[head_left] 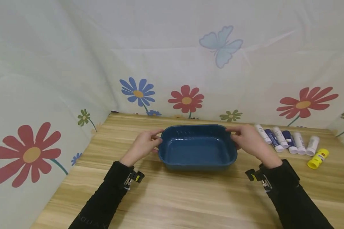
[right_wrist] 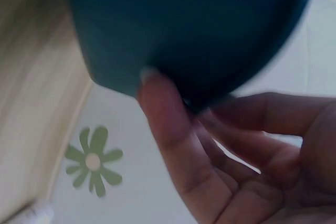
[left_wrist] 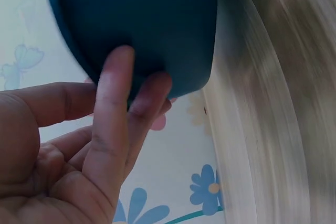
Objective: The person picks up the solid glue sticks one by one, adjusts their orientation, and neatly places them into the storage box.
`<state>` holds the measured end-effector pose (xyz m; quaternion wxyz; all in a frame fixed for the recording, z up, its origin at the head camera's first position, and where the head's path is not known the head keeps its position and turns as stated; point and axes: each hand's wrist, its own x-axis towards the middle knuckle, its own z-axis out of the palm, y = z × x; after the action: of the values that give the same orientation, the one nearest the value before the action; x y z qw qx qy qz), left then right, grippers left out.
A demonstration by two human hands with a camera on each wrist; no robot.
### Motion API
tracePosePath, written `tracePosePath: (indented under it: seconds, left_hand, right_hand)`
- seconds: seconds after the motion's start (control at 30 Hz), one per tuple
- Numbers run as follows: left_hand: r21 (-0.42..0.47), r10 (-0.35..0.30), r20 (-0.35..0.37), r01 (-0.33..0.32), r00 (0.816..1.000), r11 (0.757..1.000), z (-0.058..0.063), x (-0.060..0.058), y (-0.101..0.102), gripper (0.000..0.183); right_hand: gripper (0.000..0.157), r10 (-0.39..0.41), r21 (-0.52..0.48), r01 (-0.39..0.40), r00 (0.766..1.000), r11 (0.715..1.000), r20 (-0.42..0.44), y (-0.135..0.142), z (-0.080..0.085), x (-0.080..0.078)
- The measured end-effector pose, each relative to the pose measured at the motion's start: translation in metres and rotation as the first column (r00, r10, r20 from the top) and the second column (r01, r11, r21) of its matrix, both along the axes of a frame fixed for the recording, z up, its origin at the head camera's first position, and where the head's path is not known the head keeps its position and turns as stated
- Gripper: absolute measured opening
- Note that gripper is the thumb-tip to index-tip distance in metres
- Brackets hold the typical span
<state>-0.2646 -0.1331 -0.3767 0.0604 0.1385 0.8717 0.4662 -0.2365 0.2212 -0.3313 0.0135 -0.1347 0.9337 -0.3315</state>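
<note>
A dark blue rectangular baking dish [head_left: 197, 151] with rounded corners and nothing inside is before me, between my two hands. My left hand [head_left: 143, 144] pinches its left end near the rim. In the left wrist view, fingers [left_wrist: 116, 77] lie against the outer wall of the dish [left_wrist: 152, 24]. At the far right corner my right hand [head_left: 252, 141] grips the rim. The right wrist view shows a finger [right_wrist: 165, 106] pressed to the outer wall of the dish [right_wrist: 173, 24], with the others at the rim.
Several white and dark blue glue sticks [head_left: 280, 136] lie in a row on the wood-patterned table [head_left: 189, 200], right of my right hand. A yellow tube [head_left: 318, 158] lies nearest me there. Behind the table hangs a white cloth [head_left: 160, 38] printed with flowers.
</note>
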Motion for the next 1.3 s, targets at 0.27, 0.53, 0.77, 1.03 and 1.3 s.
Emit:
tracePosePath:
  seconds: [0.27,0.53,0.77,1.03,1.3]
  left_hand:
    - [0.009,-0.015,0.020,0.015,1.000,1.000,-0.009,0.002,0.013,0.049]
    - [0.045,-0.051,0.012,0.051,0.999,0.998,-0.015,0.004,0.021,0.051]
    - [0.054,-0.090,-0.002,0.090,0.996,0.994,-0.017,0.007,0.026,0.053]
    - [0.103,-0.181,0.052,0.175,0.982,0.979,-0.022,0.004,0.026,0.055]
    - [0.245,-0.257,0.155,0.215,0.954,0.945,-0.036,-0.004,0.013,0.053]
  right_hand:
    - [0.037,0.027,-0.004,-0.027,0.987,1.000,0.158,0.010,0.005,0.002]
    - [0.037,0.028,-0.029,-0.022,0.970,0.999,0.240,0.021,0.008,0.002]
    - [0.038,0.060,-0.040,-0.051,0.959,0.998,0.277,0.027,0.003,-0.001]
    - [0.039,0.069,-0.011,-0.069,0.938,0.998,0.338,0.034,-0.005,-0.005]
    - [0.041,0.075,-0.009,-0.077,0.930,0.997,0.359,0.036,-0.008,-0.008]
